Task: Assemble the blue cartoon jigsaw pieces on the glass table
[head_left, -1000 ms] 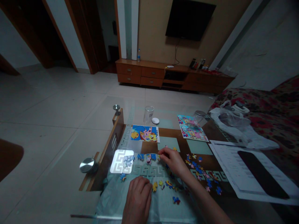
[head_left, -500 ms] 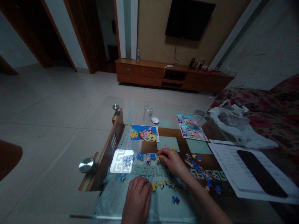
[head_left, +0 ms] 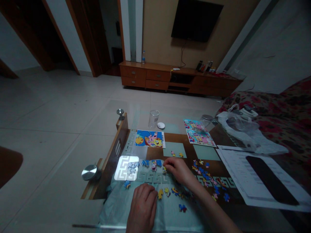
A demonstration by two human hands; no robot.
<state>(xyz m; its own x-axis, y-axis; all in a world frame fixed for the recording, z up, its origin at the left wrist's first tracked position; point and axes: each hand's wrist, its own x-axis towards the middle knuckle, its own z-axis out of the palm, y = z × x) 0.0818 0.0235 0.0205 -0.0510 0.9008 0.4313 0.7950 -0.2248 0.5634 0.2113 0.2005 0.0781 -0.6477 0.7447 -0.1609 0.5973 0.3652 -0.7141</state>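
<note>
On a glass-topped table with brown wooden panels, in the head camera's view, a small, partly yellow jigsaw piece is met by the bent fingertips of the bare right hand. Those fingers are drawn close together; whether the piece is pinched or merely touched cannot be told. To its left, blue-and-pink printed puzzle pieces are set out in a line. The bare left hand is laid palm down nearer the camera, perhaps for support, its fingers pressed side by side; anything underneath is hidden. Loose multicoloured pieces are strewn at right, apparently so their printed faces can be seen. Beyond the line, a glossy blue rectangular picture card is placed face up, presumably for easy viewing. Figures resembling SpongeBob and Patrick are shown on it, with barcode-like stripes at its edge. White printed papers are partly covered by a long, flat black object; their text cannot be read.
</note>
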